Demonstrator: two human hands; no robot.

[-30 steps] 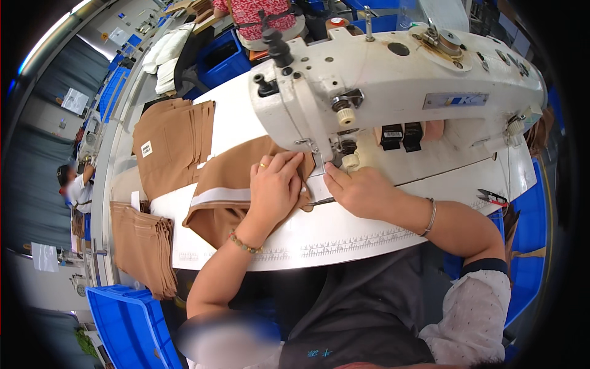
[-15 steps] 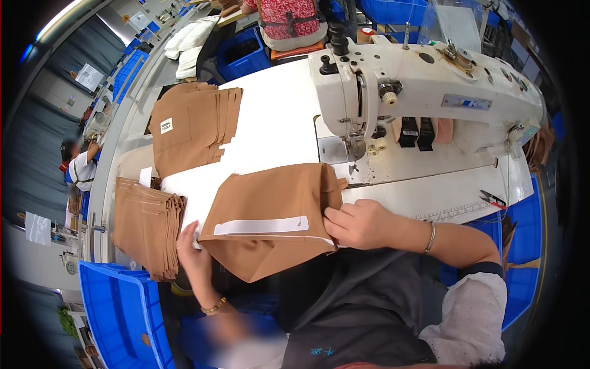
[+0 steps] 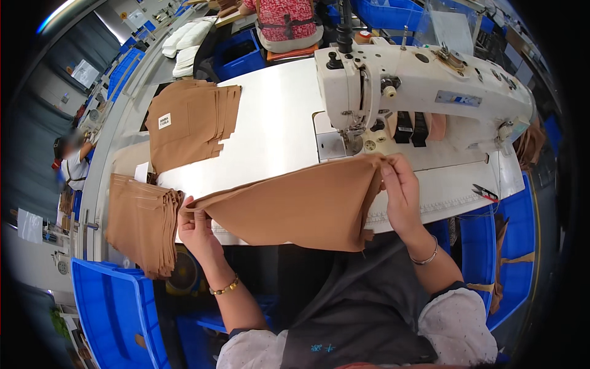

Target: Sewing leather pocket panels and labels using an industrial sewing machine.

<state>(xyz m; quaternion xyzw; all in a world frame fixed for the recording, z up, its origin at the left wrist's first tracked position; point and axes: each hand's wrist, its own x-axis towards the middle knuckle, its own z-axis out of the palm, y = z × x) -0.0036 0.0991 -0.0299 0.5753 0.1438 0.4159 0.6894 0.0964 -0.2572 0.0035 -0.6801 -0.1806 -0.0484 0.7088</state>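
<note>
A brown fabric piece (image 3: 295, 209), sewn like a flat bag or pouch, is stretched between my two hands at the table's near edge. My left hand (image 3: 198, 229) pinches its left corner, thumb on top. At the upper right corner my right hand (image 3: 402, 190) grips the cloth between thumb and fingers, its edge hanging toward me. The white strip seen on it earlier is hidden. Just beyond the right corner stands a white sewing machine (image 3: 430, 86), its presser foot and needle area (image 3: 351, 142) a little way from the cloth.
Two stacks of brown fabric pieces lie to the left, a far stack (image 3: 190, 126) and a near stack (image 3: 138, 221). Red-handled thread snips (image 3: 485, 193) lie at the table's right. Blue bins (image 3: 114, 313) flank the table. Another person (image 3: 286, 24) sits beyond it.
The brown piece has been turned over and pulled taut, its white strip gone from sight. My right hand moved up and right with its corner; my left hand now pinches the left corner.
</note>
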